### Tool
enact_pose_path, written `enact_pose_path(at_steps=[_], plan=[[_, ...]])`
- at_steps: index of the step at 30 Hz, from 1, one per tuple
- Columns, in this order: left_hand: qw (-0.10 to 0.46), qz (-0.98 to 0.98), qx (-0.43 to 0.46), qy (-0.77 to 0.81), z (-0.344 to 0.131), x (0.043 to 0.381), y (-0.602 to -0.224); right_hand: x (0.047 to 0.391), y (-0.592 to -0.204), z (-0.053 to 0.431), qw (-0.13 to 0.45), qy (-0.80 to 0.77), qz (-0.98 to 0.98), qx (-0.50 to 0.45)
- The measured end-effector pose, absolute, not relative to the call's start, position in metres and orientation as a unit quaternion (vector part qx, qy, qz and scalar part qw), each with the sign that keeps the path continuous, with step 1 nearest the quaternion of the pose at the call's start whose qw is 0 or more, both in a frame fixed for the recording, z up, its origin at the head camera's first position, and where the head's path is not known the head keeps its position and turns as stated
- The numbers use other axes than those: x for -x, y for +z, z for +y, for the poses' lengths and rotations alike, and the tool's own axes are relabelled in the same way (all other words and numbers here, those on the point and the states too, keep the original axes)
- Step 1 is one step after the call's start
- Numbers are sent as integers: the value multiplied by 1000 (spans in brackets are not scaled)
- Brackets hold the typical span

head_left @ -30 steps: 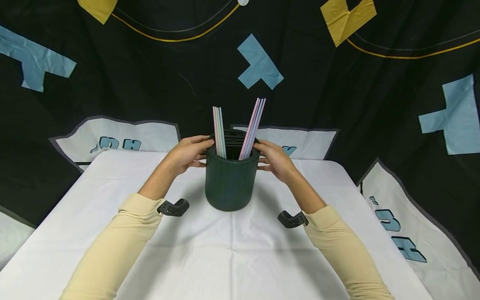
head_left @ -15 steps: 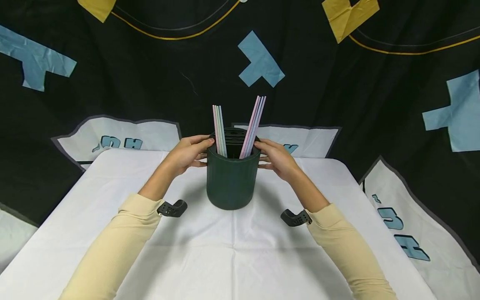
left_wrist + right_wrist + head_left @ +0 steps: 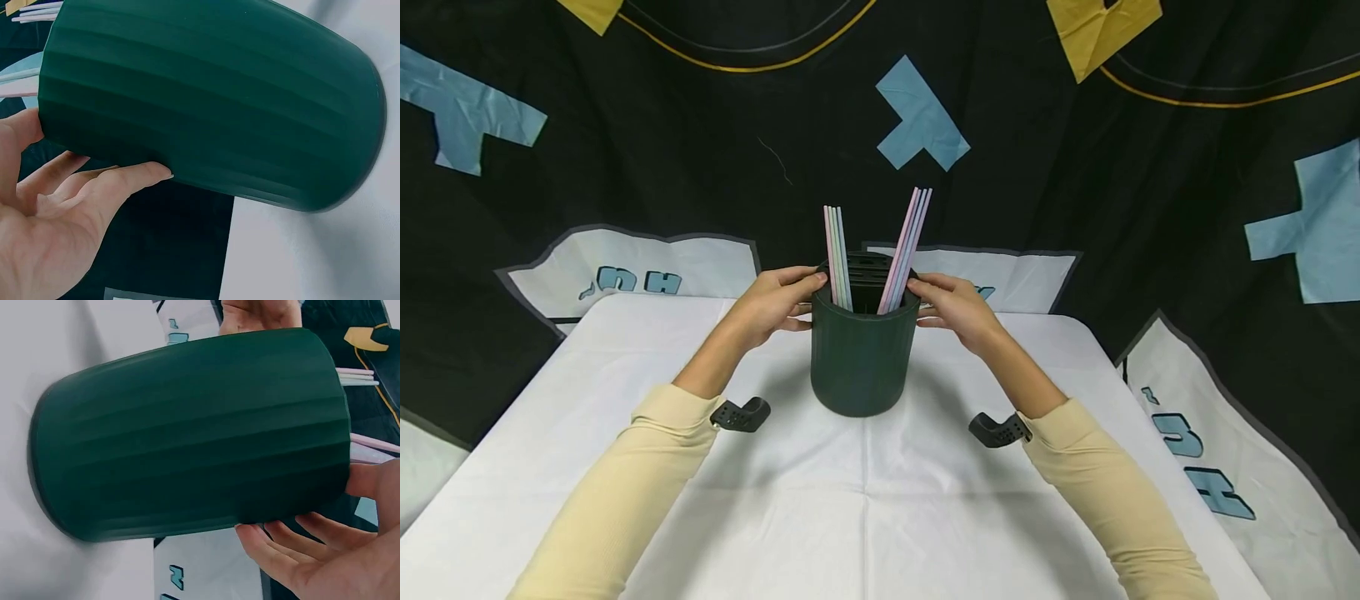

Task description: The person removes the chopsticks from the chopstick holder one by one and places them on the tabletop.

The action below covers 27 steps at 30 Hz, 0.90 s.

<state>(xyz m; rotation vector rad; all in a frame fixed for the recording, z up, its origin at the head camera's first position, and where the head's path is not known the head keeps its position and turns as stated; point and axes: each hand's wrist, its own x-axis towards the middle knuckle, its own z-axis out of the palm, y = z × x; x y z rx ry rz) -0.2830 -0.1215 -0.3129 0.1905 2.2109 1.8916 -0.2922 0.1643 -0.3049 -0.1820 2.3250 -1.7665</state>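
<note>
A dark green ribbed utensil holder [image 3: 860,367] stands upright on the white table, with black slotted dividers [image 3: 868,271] inside its top. Two bunches of thin pastel sticks rise from it, a left bunch [image 3: 838,258] and a longer, tilted right bunch [image 3: 906,250]. Whether they are straws or chopsticks I cannot tell. My left hand [image 3: 772,307] grips the holder's left side, thumb by the rim and fingertips on the wall [image 3: 206,106]. Opposite it, my right hand [image 3: 957,312] holds the right side the same way, its fingers [image 3: 275,547] bent against the wall.
A white cloth covers the table [image 3: 865,517], creased down the middle. Behind it hangs a black backdrop [image 3: 700,167] with blue and yellow shapes and white lettered patches. A dark wrist strap [image 3: 741,415] sits at each cuff.
Both hands keep their hold and the holder stays in place on the table. My right forearm has shifted slightly to the right, and the head view has tilted a little.
</note>
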Motion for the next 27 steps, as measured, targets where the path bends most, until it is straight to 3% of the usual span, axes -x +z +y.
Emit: enact_pose_path(at_steps=[13, 27], plan=[[101, 761, -66, 637, -122, 284, -314, 288, -260, 167, 11, -602, 797, 50], [105, 763, -55, 636, -121, 282, -312, 288, -261, 154, 42, -623, 778, 77]])
